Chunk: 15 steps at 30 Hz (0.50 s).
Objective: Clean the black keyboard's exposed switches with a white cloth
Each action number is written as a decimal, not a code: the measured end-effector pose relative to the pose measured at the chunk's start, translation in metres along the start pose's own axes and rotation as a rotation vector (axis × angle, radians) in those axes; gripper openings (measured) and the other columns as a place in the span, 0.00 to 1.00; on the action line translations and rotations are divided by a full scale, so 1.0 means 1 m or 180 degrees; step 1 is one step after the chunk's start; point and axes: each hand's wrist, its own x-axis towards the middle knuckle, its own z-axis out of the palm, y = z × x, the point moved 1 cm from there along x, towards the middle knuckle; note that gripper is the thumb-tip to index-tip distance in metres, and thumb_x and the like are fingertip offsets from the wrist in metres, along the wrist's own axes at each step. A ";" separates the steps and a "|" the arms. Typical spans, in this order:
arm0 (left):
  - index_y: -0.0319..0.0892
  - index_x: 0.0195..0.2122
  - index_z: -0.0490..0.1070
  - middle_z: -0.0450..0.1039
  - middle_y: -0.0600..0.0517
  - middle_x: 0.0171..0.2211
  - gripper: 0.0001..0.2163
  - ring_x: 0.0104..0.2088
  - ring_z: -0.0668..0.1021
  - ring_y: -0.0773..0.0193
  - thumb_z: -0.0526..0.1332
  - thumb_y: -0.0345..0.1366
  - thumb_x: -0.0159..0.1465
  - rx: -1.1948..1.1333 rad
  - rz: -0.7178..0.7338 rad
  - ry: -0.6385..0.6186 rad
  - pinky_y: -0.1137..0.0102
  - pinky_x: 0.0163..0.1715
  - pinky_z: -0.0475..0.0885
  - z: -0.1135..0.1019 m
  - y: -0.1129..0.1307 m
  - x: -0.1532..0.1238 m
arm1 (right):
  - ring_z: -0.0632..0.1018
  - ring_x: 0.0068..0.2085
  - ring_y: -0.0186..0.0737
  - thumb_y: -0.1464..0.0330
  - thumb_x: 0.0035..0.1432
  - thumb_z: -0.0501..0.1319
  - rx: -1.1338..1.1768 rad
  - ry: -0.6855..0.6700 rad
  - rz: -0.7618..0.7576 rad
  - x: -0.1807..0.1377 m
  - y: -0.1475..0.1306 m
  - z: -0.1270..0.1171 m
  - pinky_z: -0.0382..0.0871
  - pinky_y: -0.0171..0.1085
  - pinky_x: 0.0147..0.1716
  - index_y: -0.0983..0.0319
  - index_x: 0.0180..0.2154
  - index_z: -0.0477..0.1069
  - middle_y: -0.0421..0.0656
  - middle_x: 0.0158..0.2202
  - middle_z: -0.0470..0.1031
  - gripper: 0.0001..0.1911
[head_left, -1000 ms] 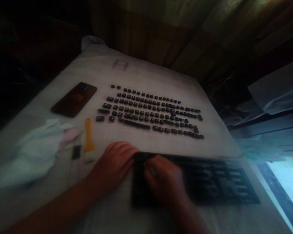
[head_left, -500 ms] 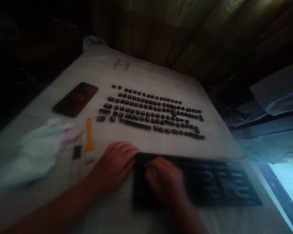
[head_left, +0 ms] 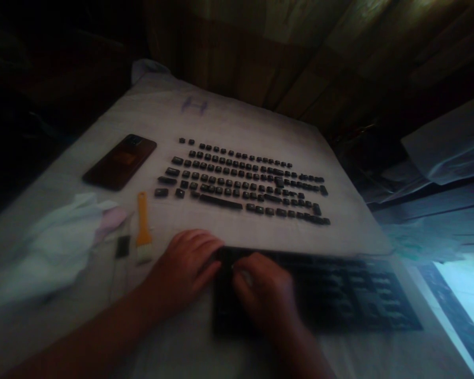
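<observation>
A black keyboard base [head_left: 319,295] with its keycaps off lies in front of me, dim and somewhat blurred. My left hand [head_left: 191,263] rests at its upper left corner, fingers stretched out and thumb apart, fingertips touching the edge. Over the left part of the base, my right hand [head_left: 263,287] is closed, with thumb and forefinger pinched together. A small pale bit shows at those fingertips, too small to name. Beyond the hands, loose black keycaps [head_left: 229,182] are laid out in rows on the white cloth [head_left: 253,121], the long space bar [head_left: 221,202] among them.
Left of the keycaps lies a dark smartphone [head_left: 120,160]. Nearer me are a yellow-handled brush [head_left: 142,223], a crumpled white cloth [head_left: 59,242] with a pink part, and a small dark object [head_left: 122,246]. The covered table's far edge meets a brown curtain [head_left: 237,58].
The view has shifted slightly, moving everything a little to the left. Both hands keep nearly the same places on the keyboard base; the left thumb stands out more from its fingers.
</observation>
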 end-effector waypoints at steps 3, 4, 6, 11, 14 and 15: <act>0.47 0.54 0.68 0.77 0.46 0.50 0.15 0.53 0.75 0.50 0.56 0.43 0.68 -0.0033 0.0014 -0.0008 0.49 0.54 0.70 -0.001 0.000 0.000 | 0.77 0.27 0.37 0.76 0.55 0.57 -0.0001 0.0033 -0.0023 -0.001 0.001 0.000 0.67 0.32 0.28 0.61 0.28 0.74 0.42 0.26 0.77 0.10; 0.47 0.54 0.68 0.77 0.46 0.50 0.15 0.53 0.75 0.49 0.57 0.44 0.68 -0.0032 0.0011 -0.0010 0.48 0.54 0.70 -0.001 0.000 0.000 | 0.77 0.27 0.37 0.76 0.55 0.57 0.0012 0.0033 -0.0023 -0.001 0.001 0.001 0.67 0.32 0.28 0.61 0.28 0.74 0.41 0.26 0.77 0.10; 0.48 0.55 0.67 0.77 0.46 0.50 0.16 0.53 0.75 0.49 0.57 0.45 0.68 -0.0018 -0.0001 -0.0015 0.48 0.54 0.70 0.000 0.000 -0.001 | 0.77 0.27 0.37 0.76 0.55 0.57 0.0031 0.0025 -0.0013 -0.001 0.001 0.001 0.67 0.32 0.29 0.60 0.28 0.74 0.41 0.26 0.77 0.10; 0.47 0.55 0.67 0.76 0.46 0.51 0.17 0.54 0.74 0.49 0.56 0.45 0.68 0.0060 0.0000 -0.0033 0.48 0.55 0.69 0.001 0.000 -0.002 | 0.77 0.27 0.37 0.76 0.54 0.57 0.0032 0.0057 0.0017 -0.001 0.001 0.002 0.68 0.32 0.28 0.60 0.27 0.74 0.41 0.25 0.76 0.09; 0.46 0.55 0.67 0.76 0.46 0.51 0.17 0.54 0.74 0.49 0.57 0.46 0.68 0.0080 -0.0011 -0.0082 0.48 0.55 0.69 0.001 0.000 -0.002 | 0.78 0.27 0.38 0.76 0.55 0.57 0.0096 0.0089 -0.0011 -0.002 0.002 0.002 0.69 0.33 0.28 0.61 0.28 0.74 0.42 0.25 0.77 0.09; 0.46 0.55 0.67 0.76 0.46 0.51 0.17 0.54 0.74 0.49 0.57 0.46 0.68 0.0091 -0.0013 -0.0082 0.49 0.55 0.69 0.001 0.000 -0.002 | 0.78 0.27 0.38 0.76 0.55 0.57 0.0155 0.0126 -0.0014 -0.002 0.002 0.001 0.69 0.33 0.28 0.61 0.28 0.74 0.42 0.25 0.77 0.09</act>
